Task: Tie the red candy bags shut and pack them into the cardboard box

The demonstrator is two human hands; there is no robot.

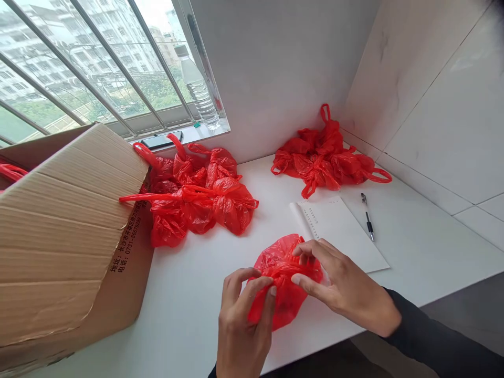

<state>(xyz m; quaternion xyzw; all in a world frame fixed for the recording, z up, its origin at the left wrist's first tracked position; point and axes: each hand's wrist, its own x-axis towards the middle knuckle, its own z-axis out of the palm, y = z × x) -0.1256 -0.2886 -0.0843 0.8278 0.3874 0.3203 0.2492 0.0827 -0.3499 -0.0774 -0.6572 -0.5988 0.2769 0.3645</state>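
Note:
A knotted red plastic bag [289,304] sits near the front edge of the white table. Its twisted, gathered top lies between my two hands. My left hand [246,315] pinches the gathered plastic at the bag's left side with thumb and fingers. On the right, my right hand [334,278] has curled fingers on the plastic, with the thumb lower and a little apart from them. What the bag contains cannot be made out through the plastic.
Knotted red bags [232,205] cluster at left, and another pile of red bags [318,160] lies by the wall. An open cardboard box [79,226] stands far left. A notebook [342,231] and pen [367,218] lie right. A water bottle [200,94] and phone [162,139] rest on the sill.

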